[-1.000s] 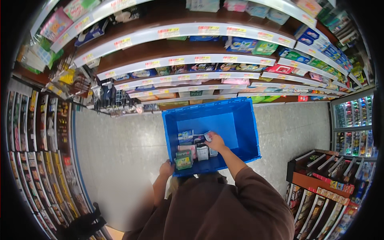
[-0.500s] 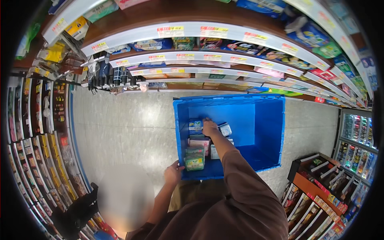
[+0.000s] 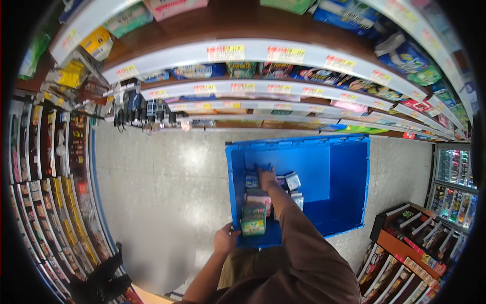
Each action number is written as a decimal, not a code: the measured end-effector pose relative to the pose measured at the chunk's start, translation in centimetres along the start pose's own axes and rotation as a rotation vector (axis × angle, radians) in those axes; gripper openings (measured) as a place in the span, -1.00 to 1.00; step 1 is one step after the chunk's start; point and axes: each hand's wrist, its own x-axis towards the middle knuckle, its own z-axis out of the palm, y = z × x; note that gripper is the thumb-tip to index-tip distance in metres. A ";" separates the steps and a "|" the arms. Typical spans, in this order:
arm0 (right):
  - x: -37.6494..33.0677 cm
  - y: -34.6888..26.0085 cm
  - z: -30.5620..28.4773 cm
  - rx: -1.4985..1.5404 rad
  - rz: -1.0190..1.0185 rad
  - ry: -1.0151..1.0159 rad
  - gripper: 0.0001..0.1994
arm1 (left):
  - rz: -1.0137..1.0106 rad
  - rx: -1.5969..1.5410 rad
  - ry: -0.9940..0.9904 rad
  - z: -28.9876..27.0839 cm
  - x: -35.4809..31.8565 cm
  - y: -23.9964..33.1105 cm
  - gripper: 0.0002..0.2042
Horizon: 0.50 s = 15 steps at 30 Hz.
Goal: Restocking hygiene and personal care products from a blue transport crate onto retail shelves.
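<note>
A large blue plastic crate (image 3: 349, 192) stands on the floor in front of me. My right hand (image 3: 267, 179) reaches down inside it near the far left, fingers apart, right beside a small blue pack (image 3: 251, 180); whether it touches the pack is hard to see. A white-and-blue pack (image 3: 292, 181) lies to the right of that hand. Nearer to me are a pink-and-white pack (image 3: 259, 197) and green packs (image 3: 253, 220) stacked in the near left corner. At the outside of that corner, my left hand (image 3: 225, 239) has its fingers curled on the crate's edge.
Shelves of packaged goods (image 3: 283, 88) run across the far side, close behind the crate. Another shelf row (image 3: 61, 202) curves along the left. At the lower right stands a display rack (image 3: 405, 238), with lit drink coolers (image 3: 450, 187) beyond. Grey floor (image 3: 157, 172) lies left of the crate.
The view has shifted, so crate and shelves sit lower in the picture. My right hand's fingers are more spread, and the blue pack beside it shows less of its face. My left hand stays at the corner.
</note>
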 end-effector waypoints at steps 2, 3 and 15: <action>-1.4 0.0 -1.5 0.026 -0.034 0.003 -0.37 | 0.041 0.027 0.026 0.0 0.2 -0.6 -0.60; -2.6 0.0 -2.5 0.019 -0.029 0.022 -0.37 | 0.054 0.052 0.034 0.1 0.0 -0.7 -0.59; -21.9 0.8 -20.4 0.684 -0.357 -0.040 -0.44 | 0.411 -0.321 -0.124 -5.0 -1.9 7.2 -0.30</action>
